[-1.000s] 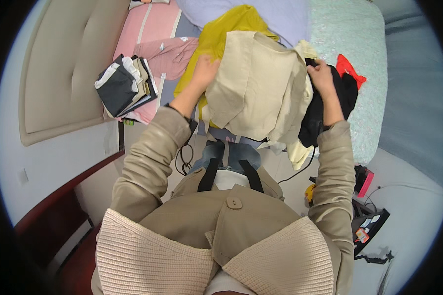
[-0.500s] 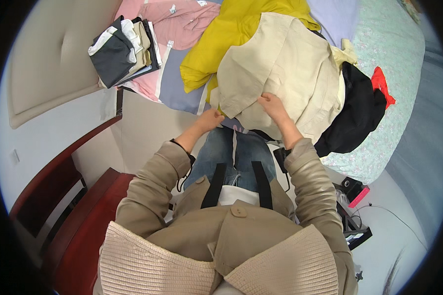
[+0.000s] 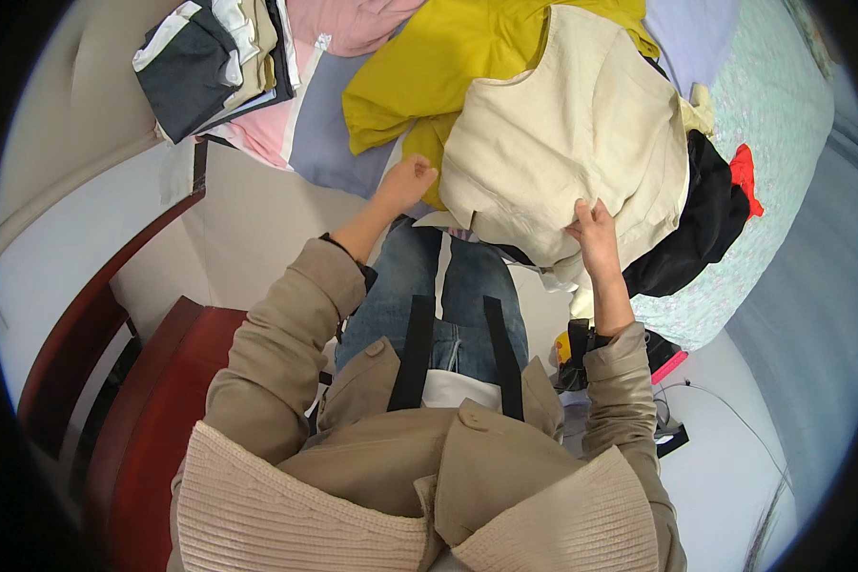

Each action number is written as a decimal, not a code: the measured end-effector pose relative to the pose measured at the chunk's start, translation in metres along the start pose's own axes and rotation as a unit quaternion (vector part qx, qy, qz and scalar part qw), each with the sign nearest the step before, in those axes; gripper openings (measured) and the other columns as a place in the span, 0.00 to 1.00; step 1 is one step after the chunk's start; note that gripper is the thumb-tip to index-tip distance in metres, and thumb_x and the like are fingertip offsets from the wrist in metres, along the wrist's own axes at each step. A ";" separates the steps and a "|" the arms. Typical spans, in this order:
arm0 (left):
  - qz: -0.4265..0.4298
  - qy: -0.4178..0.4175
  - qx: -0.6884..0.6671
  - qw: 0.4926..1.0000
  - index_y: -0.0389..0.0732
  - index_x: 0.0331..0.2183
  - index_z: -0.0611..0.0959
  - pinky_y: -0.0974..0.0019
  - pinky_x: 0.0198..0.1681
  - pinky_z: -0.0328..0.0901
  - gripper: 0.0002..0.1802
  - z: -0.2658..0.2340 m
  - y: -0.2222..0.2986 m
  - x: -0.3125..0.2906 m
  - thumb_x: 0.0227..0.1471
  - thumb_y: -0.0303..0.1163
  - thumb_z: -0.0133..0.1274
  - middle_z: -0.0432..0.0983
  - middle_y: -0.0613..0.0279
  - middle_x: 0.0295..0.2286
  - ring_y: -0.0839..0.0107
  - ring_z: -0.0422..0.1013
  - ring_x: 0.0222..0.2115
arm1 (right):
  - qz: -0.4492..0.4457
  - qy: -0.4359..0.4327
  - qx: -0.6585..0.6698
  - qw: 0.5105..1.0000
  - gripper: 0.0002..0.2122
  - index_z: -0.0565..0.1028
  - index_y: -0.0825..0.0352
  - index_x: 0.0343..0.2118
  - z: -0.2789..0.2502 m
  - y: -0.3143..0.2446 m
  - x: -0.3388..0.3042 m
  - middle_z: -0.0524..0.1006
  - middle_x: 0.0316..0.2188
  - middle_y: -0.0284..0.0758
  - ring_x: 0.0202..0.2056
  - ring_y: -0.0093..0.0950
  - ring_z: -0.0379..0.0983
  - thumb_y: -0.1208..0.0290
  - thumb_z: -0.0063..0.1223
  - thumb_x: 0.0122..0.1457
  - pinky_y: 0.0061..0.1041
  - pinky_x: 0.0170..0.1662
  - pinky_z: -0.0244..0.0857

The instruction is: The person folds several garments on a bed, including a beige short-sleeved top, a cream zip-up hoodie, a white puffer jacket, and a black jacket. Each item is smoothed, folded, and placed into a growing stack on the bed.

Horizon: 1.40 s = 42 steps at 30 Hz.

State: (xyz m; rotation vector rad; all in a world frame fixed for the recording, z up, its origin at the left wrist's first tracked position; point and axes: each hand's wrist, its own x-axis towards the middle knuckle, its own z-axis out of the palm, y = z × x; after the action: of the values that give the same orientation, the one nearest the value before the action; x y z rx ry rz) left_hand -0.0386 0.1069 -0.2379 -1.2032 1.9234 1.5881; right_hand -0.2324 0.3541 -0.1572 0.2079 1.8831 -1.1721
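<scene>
A beige sleeveless garment lies spread over the heap of clothes on the bed, its surface creased. At its near right part is my right hand, fingertips closed on the cloth. My left hand hovers just left of the garment, in front of a mustard-yellow garment. Its fingers are curled together; whatever they may hold is hidden. Below that hand, a pale corner of cloth sticks out toward my jeans. Black clothing rests against the beige garment's right side.
A folded stack of clothes sits at the bed's far left, beside a padded headboard. Red cloth lies on the floral bed sheet at right. A dark red wooden chair stands at lower left.
My right hand has shifted right and nearer along the beige garment. My left hand has risen farther out, off the garment's corner. The garment's left edge now lies flatter, and the view has shifted.
</scene>
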 end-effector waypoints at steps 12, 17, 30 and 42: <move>-0.044 -0.147 -0.097 0.983 0.28 0.44 0.70 0.65 0.42 0.62 0.32 0.023 -0.002 0.039 0.47 0.49 0.51 0.72 0.49 0.38 0.64 0.69 0.38 | 0.053 0.008 0.065 0.996 0.12 0.64 0.70 0.35 0.014 0.014 -0.003 0.70 0.22 0.33 0.25 0.25 0.70 0.64 0.44 0.59 0.22 0.32 0.68; -0.082 -0.141 -0.115 0.980 0.28 0.39 0.74 0.65 0.38 0.63 0.32 0.013 0.000 0.004 0.49 0.53 0.46 0.74 0.50 0.34 0.64 0.70 0.35 | 0.101 -0.074 -0.123 0.984 0.18 0.69 0.81 0.30 0.034 0.017 -0.003 0.72 0.20 0.35 0.23 0.22 0.68 0.65 0.54 0.52 0.22 0.30 0.67; -0.092 -0.126 0.029 0.987 0.29 0.31 0.75 0.64 0.34 0.64 0.25 0.038 -0.055 0.019 0.49 0.47 0.48 0.74 0.51 0.28 0.63 0.69 0.28 | 0.093 -0.078 -0.212 0.970 0.11 0.71 0.70 0.26 0.003 -0.060 0.027 0.71 0.15 0.30 0.17 0.16 0.66 0.66 0.45 0.58 0.15 0.21 0.59; -0.019 0.109 0.084 0.990 0.32 0.39 0.70 0.66 0.38 0.64 0.20 0.038 -0.017 0.012 0.47 0.35 0.52 0.72 0.53 0.31 0.64 0.69 0.31 | -0.100 0.208 -0.072 0.970 0.05 0.66 0.68 0.28 -0.052 -0.006 0.009 0.69 0.19 0.29 0.21 0.16 0.65 0.72 0.43 0.57 0.15 0.24 0.58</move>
State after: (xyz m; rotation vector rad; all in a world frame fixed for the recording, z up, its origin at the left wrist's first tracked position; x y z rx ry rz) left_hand -0.0409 0.1380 -0.2685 -1.3801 2.1056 1.2900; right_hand -0.2716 0.3897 -0.1516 0.1982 2.3941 -1.1845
